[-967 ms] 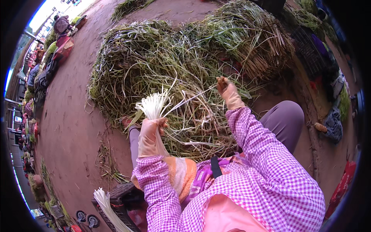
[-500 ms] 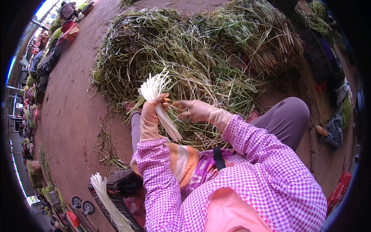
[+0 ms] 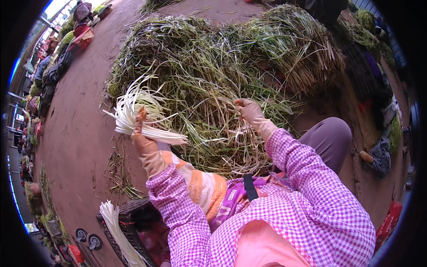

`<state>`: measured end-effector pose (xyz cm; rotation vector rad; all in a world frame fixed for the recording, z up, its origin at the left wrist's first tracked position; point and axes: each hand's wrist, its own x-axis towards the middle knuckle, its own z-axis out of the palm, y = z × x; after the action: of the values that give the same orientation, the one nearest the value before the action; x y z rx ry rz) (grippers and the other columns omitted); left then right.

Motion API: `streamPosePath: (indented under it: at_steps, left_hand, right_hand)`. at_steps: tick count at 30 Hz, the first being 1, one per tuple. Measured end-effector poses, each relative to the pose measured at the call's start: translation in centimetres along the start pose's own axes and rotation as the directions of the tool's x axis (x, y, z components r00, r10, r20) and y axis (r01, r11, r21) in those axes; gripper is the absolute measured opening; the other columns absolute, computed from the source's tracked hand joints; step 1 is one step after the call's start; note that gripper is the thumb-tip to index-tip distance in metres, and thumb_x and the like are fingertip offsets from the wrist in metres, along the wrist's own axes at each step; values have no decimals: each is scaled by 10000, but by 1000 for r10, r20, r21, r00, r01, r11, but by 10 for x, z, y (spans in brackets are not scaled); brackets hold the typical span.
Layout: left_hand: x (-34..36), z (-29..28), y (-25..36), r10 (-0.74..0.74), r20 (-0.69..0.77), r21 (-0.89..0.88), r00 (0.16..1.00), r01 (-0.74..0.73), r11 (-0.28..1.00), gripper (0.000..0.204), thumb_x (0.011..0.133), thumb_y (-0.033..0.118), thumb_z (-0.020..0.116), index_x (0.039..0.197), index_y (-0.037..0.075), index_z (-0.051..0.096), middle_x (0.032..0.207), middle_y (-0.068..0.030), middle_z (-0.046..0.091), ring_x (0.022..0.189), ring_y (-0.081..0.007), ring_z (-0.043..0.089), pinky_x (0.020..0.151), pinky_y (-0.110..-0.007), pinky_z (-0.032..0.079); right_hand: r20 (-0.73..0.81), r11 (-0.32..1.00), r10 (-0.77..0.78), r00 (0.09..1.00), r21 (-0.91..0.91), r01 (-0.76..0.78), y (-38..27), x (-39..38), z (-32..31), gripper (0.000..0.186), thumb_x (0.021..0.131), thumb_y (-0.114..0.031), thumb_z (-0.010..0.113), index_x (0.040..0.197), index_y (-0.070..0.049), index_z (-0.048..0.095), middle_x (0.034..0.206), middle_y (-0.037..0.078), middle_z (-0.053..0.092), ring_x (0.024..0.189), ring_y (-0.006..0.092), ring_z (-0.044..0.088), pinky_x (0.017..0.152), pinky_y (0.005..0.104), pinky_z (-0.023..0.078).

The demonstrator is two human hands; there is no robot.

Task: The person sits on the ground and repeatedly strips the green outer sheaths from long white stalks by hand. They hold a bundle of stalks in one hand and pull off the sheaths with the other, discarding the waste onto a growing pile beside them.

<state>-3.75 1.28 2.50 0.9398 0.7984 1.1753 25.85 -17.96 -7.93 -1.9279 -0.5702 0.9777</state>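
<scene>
We are holding our tan-gloved left hand (image 3: 144, 140) upright, and its fingers are curling in a grip. Our tan-gloved right hand (image 3: 252, 112) is pointing forward and inward, its fingers bending. In purple-and-white checked cloth sleeves (image 3: 302, 164), our left arm (image 3: 180, 200) and right arm (image 3: 329, 191) are extending forward.

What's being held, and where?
The gloved left hand grips a bundle of thin white stems near its middle; whether the right hand holds anything can't be told.
</scene>
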Motion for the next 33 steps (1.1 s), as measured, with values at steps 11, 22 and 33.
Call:
streamPosePath:
  at_steps: [11,22,33]
  left_hand:
    - [7,13,-24,-107,325,-589,940,290,755,492,942,277,639,1328,-3,519,795,-12,650,490,-48,486,468,-216,419]
    - [-3,21,-17,-178,458,-431,871,392,813,522,887,20,638,1375,-2,453,1193,-162,660,646,-72,611,603,-246,522]
    - [-28,45,-50,-500,116,174,859,478,861,296,925,90,643,1204,3,595,947,-118,707,544,-83,551,508,-226,510]
  right_hand:
    - [-26,938,-340,940,66,341,-24,-16,-5,228,936,-176,627,1146,-94,662,890,61,721,594,60,592,481,200,515]
    - [312,861,-351,883,477,174,-63,-109,-13,373,921,-103,648,1284,-41,586,935,55,712,740,89,666,579,190,542]
    - [292,905,-279,915,-238,352,-51,-56,54,320,841,-118,740,1157,-101,693,996,93,735,817,134,671,760,277,542]
